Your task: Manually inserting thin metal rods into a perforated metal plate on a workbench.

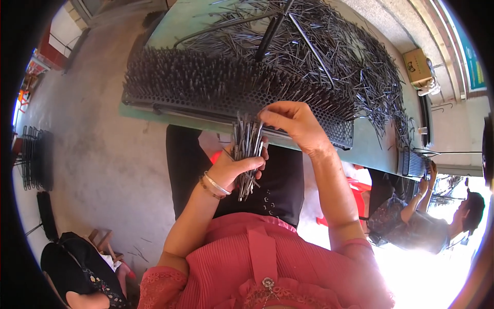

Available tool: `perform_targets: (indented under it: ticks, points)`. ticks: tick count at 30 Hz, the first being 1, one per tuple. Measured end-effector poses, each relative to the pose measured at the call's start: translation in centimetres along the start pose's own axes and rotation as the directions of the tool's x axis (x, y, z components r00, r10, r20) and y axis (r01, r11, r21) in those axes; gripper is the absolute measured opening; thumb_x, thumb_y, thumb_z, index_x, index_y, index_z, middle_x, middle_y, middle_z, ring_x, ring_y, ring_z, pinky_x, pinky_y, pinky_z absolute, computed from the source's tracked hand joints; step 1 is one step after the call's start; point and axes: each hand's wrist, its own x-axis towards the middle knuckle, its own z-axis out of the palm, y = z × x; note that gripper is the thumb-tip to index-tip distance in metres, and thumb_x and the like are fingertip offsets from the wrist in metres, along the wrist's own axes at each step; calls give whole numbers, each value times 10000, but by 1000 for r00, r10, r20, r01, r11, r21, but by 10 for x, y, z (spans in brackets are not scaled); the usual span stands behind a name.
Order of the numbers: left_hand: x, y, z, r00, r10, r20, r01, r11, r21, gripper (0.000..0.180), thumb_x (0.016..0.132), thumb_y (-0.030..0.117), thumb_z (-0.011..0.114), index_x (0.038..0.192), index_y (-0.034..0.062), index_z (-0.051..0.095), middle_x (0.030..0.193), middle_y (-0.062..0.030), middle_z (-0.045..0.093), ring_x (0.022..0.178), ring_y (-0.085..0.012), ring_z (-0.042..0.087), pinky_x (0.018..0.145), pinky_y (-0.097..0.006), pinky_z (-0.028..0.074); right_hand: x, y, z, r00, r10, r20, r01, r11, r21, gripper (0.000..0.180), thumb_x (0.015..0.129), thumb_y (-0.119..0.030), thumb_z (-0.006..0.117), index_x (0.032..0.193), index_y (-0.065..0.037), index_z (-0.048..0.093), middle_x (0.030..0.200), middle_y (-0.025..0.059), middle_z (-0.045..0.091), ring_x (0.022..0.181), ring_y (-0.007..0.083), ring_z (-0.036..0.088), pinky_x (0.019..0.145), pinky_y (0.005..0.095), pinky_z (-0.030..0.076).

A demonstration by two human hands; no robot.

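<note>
My left hand (234, 167) grips a bundle of thin dark metal pins (246, 147), held upright over my lap. Bangles circle that wrist. My right hand (293, 123) is just right of the bundle's top, with its fingertips pinched on the upper ends of a few pins. Directly beyond both hands lies a black perforated tray (309, 100) at the near edge of the green table (375, 149). Pins stand upright in most of its holes, densest on the left part (190, 77).
A large loose heap of the same pins (334, 46) covers the far side of the table, with long dark rods (275, 26) across it. Another person (437, 221) works with a smaller tray (414, 164) at right. A cardboard box (418, 67) sits beyond. Someone sits at lower left (82, 268).
</note>
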Motion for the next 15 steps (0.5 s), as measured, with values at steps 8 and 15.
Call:
perform_targets:
  ticks: [8,15]
  points:
    - [6,-8,-8,996,-30,-84,30,1000,1,321,855,150,642,1154,66,561,907,-32,613,764,-113,592,609,-267,504,15,-2,-6,928,-179,-326,189,982,-1,181,899,-126,597,990,28,626,874,75,684,730,106,624,660,227,475]
    - [8,-10,-7,988,2,-157,0,1000,12,295,855,150,646,1130,63,585,851,-15,627,725,-103,594,597,-244,487,41,-2,-9,812,-393,-432,392,915,-94,206,904,-117,607,1023,50,590,876,78,680,773,91,626,670,223,487]
